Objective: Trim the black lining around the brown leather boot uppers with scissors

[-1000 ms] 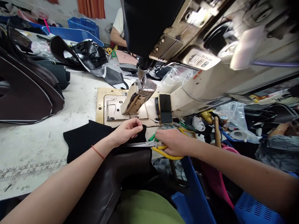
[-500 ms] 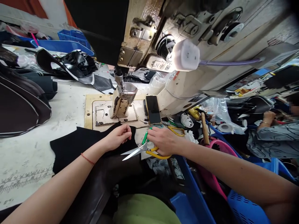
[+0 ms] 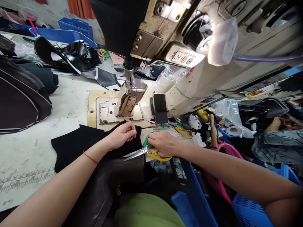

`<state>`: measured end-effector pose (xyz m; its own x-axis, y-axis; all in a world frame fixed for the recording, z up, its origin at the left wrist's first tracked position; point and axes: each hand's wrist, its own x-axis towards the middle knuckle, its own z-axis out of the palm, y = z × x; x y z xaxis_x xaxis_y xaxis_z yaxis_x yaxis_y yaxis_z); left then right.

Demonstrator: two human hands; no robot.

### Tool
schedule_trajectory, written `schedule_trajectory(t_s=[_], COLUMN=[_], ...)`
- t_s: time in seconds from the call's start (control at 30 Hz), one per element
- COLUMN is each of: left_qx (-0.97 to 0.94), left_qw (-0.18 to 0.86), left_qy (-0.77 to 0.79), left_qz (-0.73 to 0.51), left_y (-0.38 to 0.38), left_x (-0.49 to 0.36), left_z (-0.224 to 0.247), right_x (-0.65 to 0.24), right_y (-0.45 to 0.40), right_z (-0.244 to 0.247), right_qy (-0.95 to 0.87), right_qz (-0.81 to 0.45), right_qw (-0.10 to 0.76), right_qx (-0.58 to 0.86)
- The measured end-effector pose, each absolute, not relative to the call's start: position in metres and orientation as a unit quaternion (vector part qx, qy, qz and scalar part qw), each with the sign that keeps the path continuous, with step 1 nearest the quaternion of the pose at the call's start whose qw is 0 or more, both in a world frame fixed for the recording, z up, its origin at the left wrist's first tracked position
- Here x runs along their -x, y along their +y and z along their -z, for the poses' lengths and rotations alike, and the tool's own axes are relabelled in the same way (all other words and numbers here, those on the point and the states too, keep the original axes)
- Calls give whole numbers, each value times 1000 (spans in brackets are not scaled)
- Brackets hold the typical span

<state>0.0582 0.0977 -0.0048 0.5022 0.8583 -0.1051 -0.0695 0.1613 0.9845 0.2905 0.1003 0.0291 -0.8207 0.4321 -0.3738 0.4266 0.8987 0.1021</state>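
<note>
Scissors, one handle green, one yellow, on the wearer's side of the sewing machine's post and slightly right; blades slightly parted, pointing left. Right hand: fingers wrapped round the handles. Left hand: fingers curled and pressed together over black cloth, which lies on the counter, near side of the post and to its left; whether they pinch a thread, I cannot tell from out here. My judgement: snip with the tips only, lift them clear of the brown material below, and park the left fingers off the blade line. Writing: label plate, above and right of the post, has an N-like mark, rest illegible; ruler scale, left and nearer, digits too small; no brand readable.
</note>
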Motion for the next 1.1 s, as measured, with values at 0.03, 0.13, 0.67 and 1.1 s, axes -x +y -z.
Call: schedule_trajectory(t_s=[0.03,0.13,0.67,1.1], left_qx=[-548,-547,-542,-517], left_qw=[672,672,678,698], left_qy=[360,361,359,348], left_qz=[-344,-344,-343,-353], left_y=[98,97,97,97], left_x=[-58,-58,-58,-56], left_z=[5,4,6,5], right_x=[-290,-288,-290,-292], right_y=[101,102,78,66], right_z=[-29,-30,-36,-34], right_qy=[953,953,930,900], right_qz=[-5,1,18,161], right_qw=[202,211,241,129], right_qx=[-224,-218,-278,-384])
